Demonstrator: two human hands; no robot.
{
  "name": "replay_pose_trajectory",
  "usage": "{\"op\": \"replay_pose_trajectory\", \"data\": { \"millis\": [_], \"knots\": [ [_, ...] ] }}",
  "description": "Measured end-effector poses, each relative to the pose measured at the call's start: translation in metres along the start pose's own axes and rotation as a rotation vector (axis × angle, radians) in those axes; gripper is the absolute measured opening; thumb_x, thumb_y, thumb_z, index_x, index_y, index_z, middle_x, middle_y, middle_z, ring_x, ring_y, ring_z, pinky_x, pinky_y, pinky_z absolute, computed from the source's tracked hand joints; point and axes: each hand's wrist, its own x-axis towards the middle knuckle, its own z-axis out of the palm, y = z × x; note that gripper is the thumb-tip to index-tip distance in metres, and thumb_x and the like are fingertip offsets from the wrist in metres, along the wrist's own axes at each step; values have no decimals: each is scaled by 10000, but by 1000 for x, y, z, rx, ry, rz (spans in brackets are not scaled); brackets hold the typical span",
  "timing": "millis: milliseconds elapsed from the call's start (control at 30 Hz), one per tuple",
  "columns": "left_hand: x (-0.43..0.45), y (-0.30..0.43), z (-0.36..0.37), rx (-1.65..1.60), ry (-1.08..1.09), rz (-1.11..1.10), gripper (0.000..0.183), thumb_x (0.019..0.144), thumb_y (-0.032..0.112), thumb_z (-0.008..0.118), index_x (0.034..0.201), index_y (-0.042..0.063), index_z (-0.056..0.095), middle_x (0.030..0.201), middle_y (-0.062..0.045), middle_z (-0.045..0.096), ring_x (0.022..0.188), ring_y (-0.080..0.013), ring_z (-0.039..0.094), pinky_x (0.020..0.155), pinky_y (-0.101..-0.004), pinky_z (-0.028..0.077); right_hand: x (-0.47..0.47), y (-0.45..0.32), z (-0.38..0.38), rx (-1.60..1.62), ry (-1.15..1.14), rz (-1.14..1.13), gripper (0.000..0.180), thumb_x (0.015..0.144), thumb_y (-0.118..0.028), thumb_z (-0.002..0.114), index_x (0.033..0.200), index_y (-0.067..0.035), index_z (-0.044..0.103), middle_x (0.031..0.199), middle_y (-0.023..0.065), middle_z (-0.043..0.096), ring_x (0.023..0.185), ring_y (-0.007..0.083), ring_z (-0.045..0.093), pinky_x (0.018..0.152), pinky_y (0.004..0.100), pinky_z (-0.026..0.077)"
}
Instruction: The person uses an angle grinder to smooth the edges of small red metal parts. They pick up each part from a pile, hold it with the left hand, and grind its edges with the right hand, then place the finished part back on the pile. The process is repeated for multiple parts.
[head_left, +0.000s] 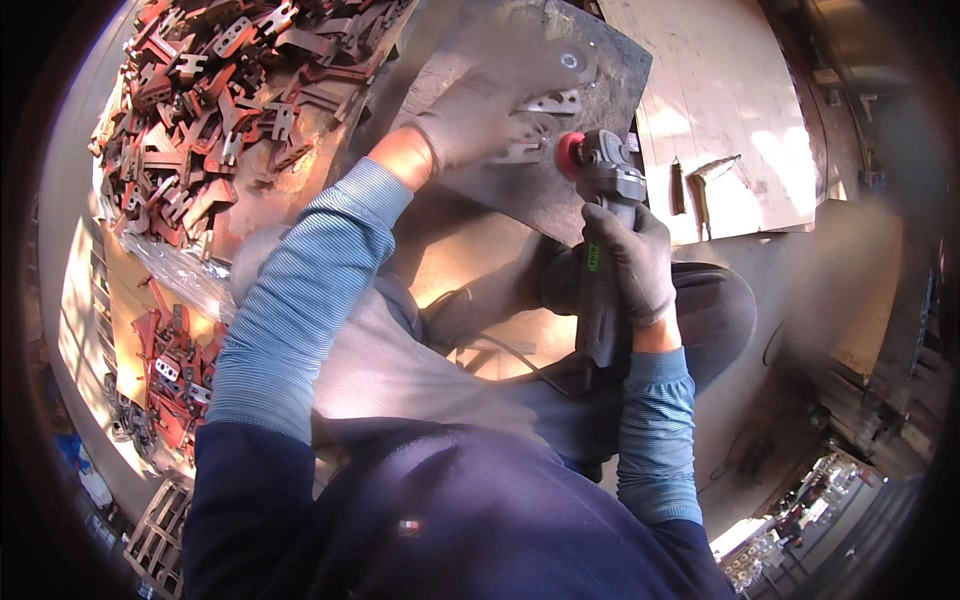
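Note:
My right hand (637, 251), in a grey work glove, grips the body of a black and grey angle grinder (600, 292). The grinder's head, with a red disc (570, 154), is over the near right part of a dark metal plate (480, 196). My gloved left hand (480, 112) reaches over the same plate, its fingers blurred. Close to those fingers lie a metal bracket (559, 102) with holes and a second metal piece (517, 154) near the disc. Whether the fingers hold either piece is too blurred to see.
A large heap of red-brown metal brackets (217, 112) lies at the left, with a smaller pile (176, 375) below. A round disc (571, 61) sits on the plate's far part. Right of it, a pale board (727, 112) carries a hammer-like tool (705, 187). A cord (517, 356) passes by my legs.

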Motion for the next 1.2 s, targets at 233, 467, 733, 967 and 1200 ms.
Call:
{"op": "replay_pose_trajectory", "data": {
  "millis": [233, 467, 733, 967, 1200],
  "knots": [
    [-4, 8, -4, -250, -177, -162, 696, 1087, 391, 750, 1723, 183, 560, 1661, -171, 665, 1563, -366, 613, 1305, -452, 495, 16, 32, 18, -294, 79, -68, 489, 956, -348, 945, 1228, 36, 810, 983, 73, 822, 813, 135, 747, 773, 328, 626],
    [-9, 6, 3, -216, -40, -13, 744, 1056, 450, 790, 1721, 194, 574, 1620, -164, 708, 1482, -339, 695, 1266, -429, 530, 16, 39, 44, -435, 80, -110, 623, 924, -484, 943, 1260, 24, 813, 1093, 150, 878, 997, 208, 824, 928, 379, 643],
    [-5, 20, -14, -279, -24, -166, 633, 992, 332, 797, 1580, 117, 701, 1373, -230, 820, 1291, -377, 791, 1143, -461, 599, 15, 43, 55, -573, 46, -237, 643, 910, -497, 930, 1257, 27, 797, 1097, 252, 861, 1041, 372, 847, 964, 457, 645],
    [-3, 32, -23, -240, -48, -241, 615, 1012, 406, 799, 1558, 132, 724, 1384, -227, 818, 1291, -373, 790, 1126, -468, 600, 14, 53, 61, -575, 46, -221, 527, 924, -437, 934, 1244, -29, 843, 1107, 194, 872, 1016, 311, 851, 929, 438, 655],
    [-3, 25, -17, -272, -24, -198, 611, 1019, 401, 785, 1559, 123, 717, 1372, -250, 813, 1297, -394, 780, 1137, -488, 587, 14, 47, 62, -546, 86, -180, 420, 943, -365, 949, 1240, -82, 865, 1089, 143, 884, 981, 220, 849, 915, 396, 660]
  ]
}}
